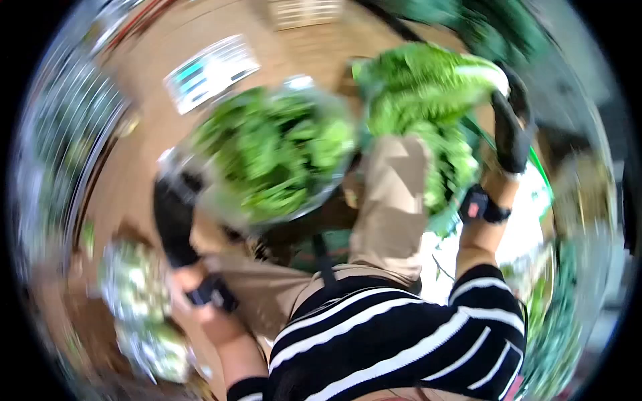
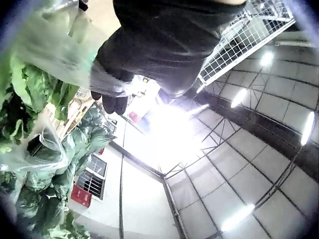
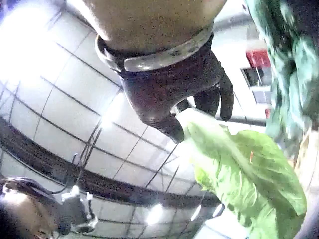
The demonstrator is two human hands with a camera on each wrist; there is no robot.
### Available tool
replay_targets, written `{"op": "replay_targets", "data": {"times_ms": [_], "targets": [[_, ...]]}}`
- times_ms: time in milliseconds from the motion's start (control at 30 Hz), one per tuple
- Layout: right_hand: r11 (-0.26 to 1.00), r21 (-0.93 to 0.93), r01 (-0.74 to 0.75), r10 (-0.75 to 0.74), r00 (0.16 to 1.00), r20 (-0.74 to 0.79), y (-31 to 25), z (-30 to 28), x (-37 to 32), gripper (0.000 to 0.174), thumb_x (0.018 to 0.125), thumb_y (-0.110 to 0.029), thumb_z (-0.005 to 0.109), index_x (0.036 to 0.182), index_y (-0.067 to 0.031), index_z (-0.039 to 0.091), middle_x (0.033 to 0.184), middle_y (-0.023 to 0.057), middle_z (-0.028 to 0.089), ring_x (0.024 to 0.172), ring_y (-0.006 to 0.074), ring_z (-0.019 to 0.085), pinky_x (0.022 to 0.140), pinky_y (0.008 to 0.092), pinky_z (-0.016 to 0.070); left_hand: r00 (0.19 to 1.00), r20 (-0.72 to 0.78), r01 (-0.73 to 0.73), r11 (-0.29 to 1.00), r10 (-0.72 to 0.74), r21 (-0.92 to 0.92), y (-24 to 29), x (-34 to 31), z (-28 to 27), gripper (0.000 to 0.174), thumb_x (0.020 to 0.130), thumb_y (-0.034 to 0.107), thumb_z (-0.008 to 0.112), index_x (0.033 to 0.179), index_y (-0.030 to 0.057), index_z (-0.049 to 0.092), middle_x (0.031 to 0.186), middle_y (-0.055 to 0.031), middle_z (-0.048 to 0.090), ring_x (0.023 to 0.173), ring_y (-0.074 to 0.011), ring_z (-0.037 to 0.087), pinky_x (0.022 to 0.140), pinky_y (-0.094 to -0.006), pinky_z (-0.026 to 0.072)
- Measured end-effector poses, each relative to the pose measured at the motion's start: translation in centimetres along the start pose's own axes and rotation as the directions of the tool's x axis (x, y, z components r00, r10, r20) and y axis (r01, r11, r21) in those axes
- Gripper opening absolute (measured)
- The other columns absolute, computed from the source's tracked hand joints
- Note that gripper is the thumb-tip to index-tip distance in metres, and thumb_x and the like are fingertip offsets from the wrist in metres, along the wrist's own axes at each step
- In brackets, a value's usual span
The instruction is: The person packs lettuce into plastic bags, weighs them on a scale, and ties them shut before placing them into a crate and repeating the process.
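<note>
Both hands wear dark gloves. In the head view my left hand [image 1: 175, 217] grips the rim of a clear plastic bag [image 1: 224, 200] filled with green leaves [image 1: 257, 147]. Its fingers curl round the plastic [image 2: 65, 55] in the left wrist view, where the glove [image 2: 154, 45] fills the top. My right hand [image 1: 513, 120] holds a light green leafy head [image 1: 428, 83] by its pale stem end, at the right of the bag. The right wrist view shows thumb and fingers of that hand [image 3: 174, 94] pinching the pale base of the leaf [image 3: 239, 169].
A white scale [image 1: 210, 72] stands beyond the bag, with a pale crate [image 1: 306, 12] at the top. More leafy heads [image 1: 451, 164] lie by the right knee. Wrapped bundles [image 1: 137, 281] lie at the lower left, and a wire rack [image 1: 80, 127] stands at the far left.
</note>
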State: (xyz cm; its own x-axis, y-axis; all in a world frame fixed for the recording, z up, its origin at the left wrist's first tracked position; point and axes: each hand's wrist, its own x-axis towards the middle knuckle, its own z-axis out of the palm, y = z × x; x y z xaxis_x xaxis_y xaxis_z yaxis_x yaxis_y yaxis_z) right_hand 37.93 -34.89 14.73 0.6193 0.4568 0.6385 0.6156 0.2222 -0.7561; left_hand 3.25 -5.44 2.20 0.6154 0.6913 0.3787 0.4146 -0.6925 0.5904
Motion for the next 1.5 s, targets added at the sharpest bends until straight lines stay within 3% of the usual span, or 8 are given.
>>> {"op": "replay_targets", "data": {"times_ms": [67,133,267,533,633,1000,1133,1500], "targets": [[0.987,-0.161,0.024,-0.057,0.978,-0.198,2.8,-6.7,-0.6,0.038,0.071,-0.003,0.06,0.107,0.003,0.049,0.105,0.0126,0.053,0.096,0.0176,0.05,0.081,0.0285,0.0409,0.996,-0.054,-0.08,0.982,0.072,-0.17,-2.4,1.2,1.7,0.037,0.08,0.016,0.05,0.113,0.0021,0.043,0.097,-0.0097,0.057,0.081,-0.0194,0.056,0.075,-0.0297,0.0425],[0.885,-0.463,-0.043,-0.075,0.97,-0.233,4.7,-11.1,-2.3,0.036,0.071,-0.008,0.062,0.104,0.0012,0.052,0.1,0.01,0.055,0.09,0.016,0.053,0.077,0.0268,0.0425,0.9,0.416,0.423,0.031,-0.129,-0.905,-2.2,1.6,0.7,0.055,0.087,0.041,0.028,0.124,0.0006,0.031,0.092,-0.0101,0.057,0.082,-0.0206,0.054,0.087,-0.0342,0.035],[0.221,-0.97,-0.104,-0.119,0.984,-0.133,6.8,-18.5,-6.0,0.038,0.063,-0.014,0.065,0.099,-0.0057,0.056,0.093,0.0118,0.057,0.084,0.0228,0.056,0.074,0.0299,0.0438,0.855,0.483,0.491,0.0,0.188,-0.871,-2.5,1.5,0.4,0.055,0.086,0.039,0.034,0.125,-0.0007,0.029,0.093,-0.0084,0.058,0.09,-0.0156,0.05,0.088,-0.0317,0.0323],[0.043,-0.995,0.095,0.206,0.973,0.102,25.2,-18.0,-14.7,0.028,0.061,-0.007,0.052,0.089,-0.0081,0.055,0.075,0.0133,0.051,0.07,0.0317,0.048,0.062,0.0408,0.0379,0.851,0.224,0.199,-0.103,-0.475,-0.975,-1.1,1.3,-1.0,0.052,0.085,0.032,0.04,0.123,-0.0024,0.03,0.129,-0.0129,0.031,0.115,-0.0237,0.034,0.099,-0.0379,0.0232],[0.001,-0.987,0.161,0.384,0.911,0.149,30.7,-14.1,-21.2,0.026,0.064,-0.007,0.049,0.09,-0.0094,0.052,0.077,0.0121,0.05,0.072,0.0285,0.049,0.062,0.0394,0.0378,0.952,0.307,0.303,-0.126,-0.011,-0.945,-5.2,1.0,-2.0,0.051,0.086,0.03,0.04,0.123,-0.0031,0.03,0.129,-0.0123,0.031,0.117,-0.0232,0.032,0.099,-0.0378,0.023],[0.289,-0.94,-0.181,0.92,0.324,0.22,34.5,-8.2,-29.9,0.031,0.065,-0.019,0.048,0.092,-0.0068,0.059,0.09,0.0184,0.058,0.08,0.0338,0.055,0.072,0.0407,0.0436,0.922,0.333,0.379,0.284,-0.198,-0.881,-2.9,1.9,-1.6,0.054,0.085,0.038,0.038,0.122,-0.0016,0.033,0.117,-0.0144,0.044,0.103,-0.0218,0.045,0.092,-0.0373,0.0315],[0.604,-0.347,-0.718,0.797,0.557,0.235,27.4,-8.1,-20.6,0.039,0.074,-0.013,0.057,0.109,0.0018,0.048,0.094,0.015,0.058,0.081,0.0207,0.056,0.071,0.0311,0.0456,0.896,0.22,0.368,0.37,-0.385,-0.853,-0.5,2.3,-0.6,0.043,0.086,0.031,0.038,0.114,-0.0018,0.043,0.099,-0.0143,0.054,0.091,-0.0216,0.052,0.083,-0.0344,0.0403],[0.917,-0.303,0.259,-0.033,0.806,0.59,10.5,12.9,-3.5,0.059,0.07,-0.025,0.065,0.119,-0.0023,0.039,0.113,0.017,0.047,0.101,0.028,0.048,0.085,0.0343,0.0382,0.935,0.267,0.322,0.238,-0.235,-0.916,1.2,0.9,-0.7,0.038,0.08,0.009,0.041,0.115,-0.0084,0.039,0.096,-0.0162,0.056,0.082,-0.0226,0.057,0.078,-0.0299,0.0436]]}}
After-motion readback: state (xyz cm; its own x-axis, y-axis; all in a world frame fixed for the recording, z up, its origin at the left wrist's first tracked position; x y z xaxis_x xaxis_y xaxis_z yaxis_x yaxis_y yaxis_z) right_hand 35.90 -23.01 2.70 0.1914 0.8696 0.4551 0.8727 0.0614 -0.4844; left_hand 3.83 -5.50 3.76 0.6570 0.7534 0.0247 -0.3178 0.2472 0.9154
